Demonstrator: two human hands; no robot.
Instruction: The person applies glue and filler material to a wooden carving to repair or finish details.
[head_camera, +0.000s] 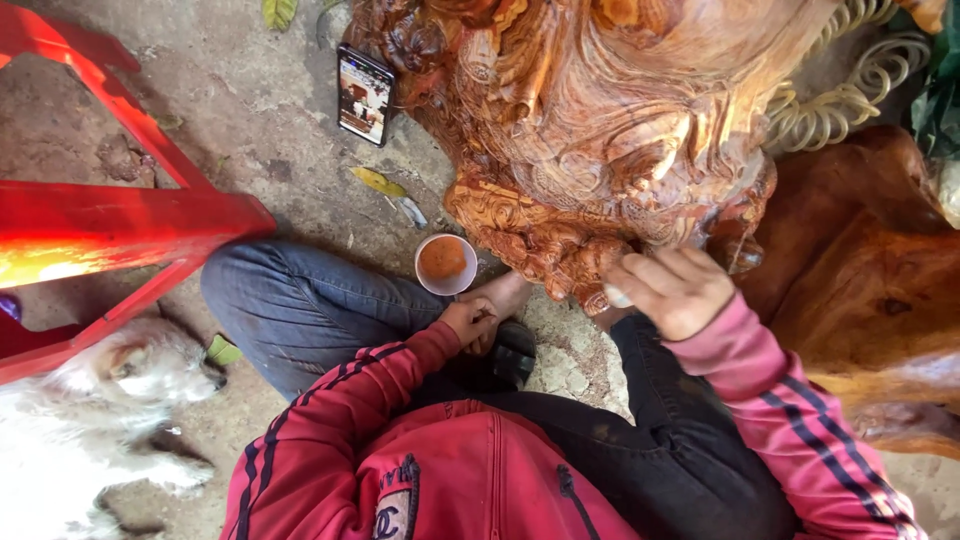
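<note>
Right hand (672, 290): fingers curled together, clamped on a small pale object (619, 297) of which only a tip shows below the knuckles; its kind cannot be told. The hand presses against the lower edge of the carving (590, 130), knuckles touching the wood.

Left hand (467, 320): closed into a loose fist, resting on the bare foot (503, 297). Whether it holds anything cannot be told.

Container: one small round cup (445, 264), white rim, filled with an orange-red paste or powder. It stands on the ground just beside the carving's base and near the foot.

Materials: the carving is reddish-brown wood, glossy, densely cut with scrolls and folds, rising well above the hands. To its right lies a smooth, uncarved wood block (880, 290) of like colour. A coiled pale hose (850, 90) lies behind. The ground (250, 110) is rough, cracked concrete with scattered leaves.

Other items: a phone (364, 94), screen lit, leans against the carving's left side. A red plastic stool (110, 220) stands at left. A white, shaggy dog (90, 410) lies under it, near the person's knee. Sleeves are pink-red with dark stripes; trousers dark.
</note>
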